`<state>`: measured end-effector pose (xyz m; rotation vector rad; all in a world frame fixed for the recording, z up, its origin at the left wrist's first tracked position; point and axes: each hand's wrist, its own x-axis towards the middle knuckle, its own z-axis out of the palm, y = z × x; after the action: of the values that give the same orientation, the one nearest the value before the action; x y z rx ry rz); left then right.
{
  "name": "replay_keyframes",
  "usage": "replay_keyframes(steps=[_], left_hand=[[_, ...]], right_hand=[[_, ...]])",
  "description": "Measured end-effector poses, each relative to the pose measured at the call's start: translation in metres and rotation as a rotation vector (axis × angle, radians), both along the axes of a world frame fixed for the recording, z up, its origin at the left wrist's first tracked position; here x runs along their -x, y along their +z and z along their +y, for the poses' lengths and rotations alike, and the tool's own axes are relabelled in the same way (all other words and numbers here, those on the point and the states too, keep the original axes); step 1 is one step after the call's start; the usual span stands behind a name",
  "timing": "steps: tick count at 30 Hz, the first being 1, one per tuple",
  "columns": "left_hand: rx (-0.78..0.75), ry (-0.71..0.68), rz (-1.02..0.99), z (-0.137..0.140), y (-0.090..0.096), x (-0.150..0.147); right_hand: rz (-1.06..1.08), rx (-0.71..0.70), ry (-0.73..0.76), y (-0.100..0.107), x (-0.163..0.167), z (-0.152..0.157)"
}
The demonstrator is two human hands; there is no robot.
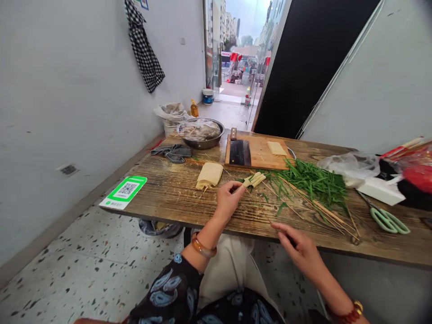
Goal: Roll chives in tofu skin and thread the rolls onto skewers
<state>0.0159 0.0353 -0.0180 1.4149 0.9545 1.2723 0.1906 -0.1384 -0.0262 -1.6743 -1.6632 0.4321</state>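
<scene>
My left hand (229, 198) is closed on a few pale yellow tofu-skin rolls (255, 179) with green leaves showing at their ends, held just above the table. Lower and to the right, my right hand (300, 249) is at the table's front edge, thumb and fingertips pinched on what looks like a thin bamboo skewer. Only a short length of it shows. Left of the rolls lies a stack of folded tofu-skin sheets (209, 174). A heap of cut green leaves (312, 182) spreads to the right, with several loose bamboo skewers (324, 209) in front.
A cleaver (240, 152) and another tofu-skin piece (276, 148) lie on the cutting board (261, 144). Green-handled scissors (388, 220) and a white box (381, 189) are at right. A metal bowl (205, 143), grey cloth (173, 153) and QR-code sign (124, 191) stand left.
</scene>
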Motion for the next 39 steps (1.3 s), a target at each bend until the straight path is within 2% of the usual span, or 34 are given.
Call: replay_keyframes(steps=[12, 18, 21, 25, 31, 39], left_hand=[[0.057, -0.001, -0.105, 0.003, -0.001, 0.000], [0.037, 0.003, -0.080, 0.002, -0.001, 0.000], [-0.017, 0.013, -0.004, 0.002, -0.002, -0.001], [-0.123, 0.008, 0.116, 0.001, 0.001, 0.000], [-0.170, -0.015, 0.188, -0.002, 0.006, 0.001], [-0.034, -0.071, 0.094, -0.001, 0.005, -0.002]], right_hand=[[-0.081, 0.023, 0.088, 0.006, -0.009, 0.002], [-0.075, 0.089, 0.120, 0.018, -0.006, 0.006], [-0.042, 0.105, 0.168, 0.025, -0.002, 0.016], [0.036, 0.079, 0.190, 0.031, 0.011, 0.045], [0.180, 0.042, 0.116, 0.021, 0.027, 0.085], [0.196, -0.056, 0.105, 0.012, 0.025, 0.085]])
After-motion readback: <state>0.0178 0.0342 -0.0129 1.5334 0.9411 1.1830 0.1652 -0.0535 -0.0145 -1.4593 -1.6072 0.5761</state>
